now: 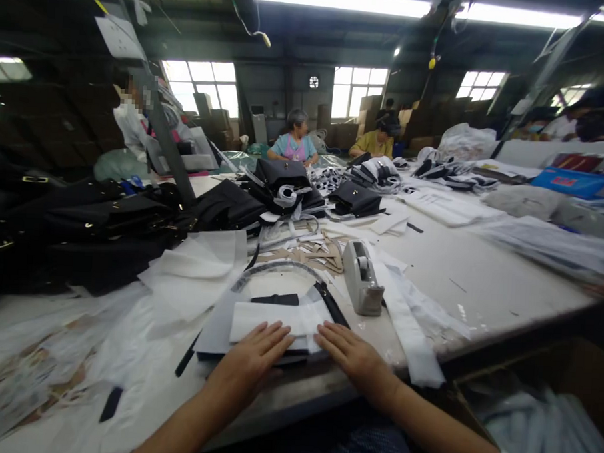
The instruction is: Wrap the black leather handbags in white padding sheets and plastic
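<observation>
A black handbag (273, 299) lies flat before me at the table's near edge, its handle (280, 265) wrapped in pale film and arched away from me. White wrapping sheet (265, 316) covers much of the bag's front. My left hand (256, 348) rests on the sheet's lower part with fingers stretched out. On the right side of the wrapped bag, my right hand (349, 352) lies with its fingers extended. Neither hand grips anything. A grey tape dispenser (364, 279) stands just beyond my right hand, and a black strap (331, 304) runs along the bag's right side.
Black bags (106, 224) pile up on the left. White sheets (195, 268) and brown card pieces (311, 252) lie around the bag. A long white foam strip (408, 324) reaches the table edge. Co-workers (293, 142) sit across the table. A blue packet (567, 182) lies far right.
</observation>
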Motion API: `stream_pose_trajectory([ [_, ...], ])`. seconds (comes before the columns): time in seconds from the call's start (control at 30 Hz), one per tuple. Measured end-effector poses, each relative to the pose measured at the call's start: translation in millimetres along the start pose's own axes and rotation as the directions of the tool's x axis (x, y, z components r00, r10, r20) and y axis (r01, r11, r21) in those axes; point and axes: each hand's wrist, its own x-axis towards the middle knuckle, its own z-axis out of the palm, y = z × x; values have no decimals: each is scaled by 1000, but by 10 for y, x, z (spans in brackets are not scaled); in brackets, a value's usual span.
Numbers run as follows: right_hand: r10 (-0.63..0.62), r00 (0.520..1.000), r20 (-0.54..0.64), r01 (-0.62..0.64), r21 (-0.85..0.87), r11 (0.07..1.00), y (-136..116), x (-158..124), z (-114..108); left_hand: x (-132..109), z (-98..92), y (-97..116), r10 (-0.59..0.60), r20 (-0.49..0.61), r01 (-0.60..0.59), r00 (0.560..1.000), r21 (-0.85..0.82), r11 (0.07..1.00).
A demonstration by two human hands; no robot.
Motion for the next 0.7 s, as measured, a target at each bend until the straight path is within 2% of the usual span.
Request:
stream_pose_trajectory([
  [0.13,-38,996,85,35,46,998,543,-114,-140,-15,-146,-136,78,18,-80,997,217,973],
  [0.23,-12,986,168,-2,83,997,697,-136,-326,-44,-123,-178,87,-9,-82,996,247,966],
  [0.3,58,980,193,-76,86,993,604,-58,-453,-84,-61,-187,80,-37,-70,996,231,970],
  [0.37,116,979,166,-133,93,987,407,89,-521,-139,21,-177,73,-74,-56,995,199,978],
  [0.43,101,988,118,-116,127,985,187,259,-487,-203,114,-142,49,-117,-30,992,165,986],
  [0.57,11,996,93,-25,158,987,-114,473,-134,-330,294,-25,-76,-182,92,980,78,993],
  [0.7,19,998,53,-24,87,996,-225,425,199,-406,376,64,-170,-153,178,973,41,983],
])
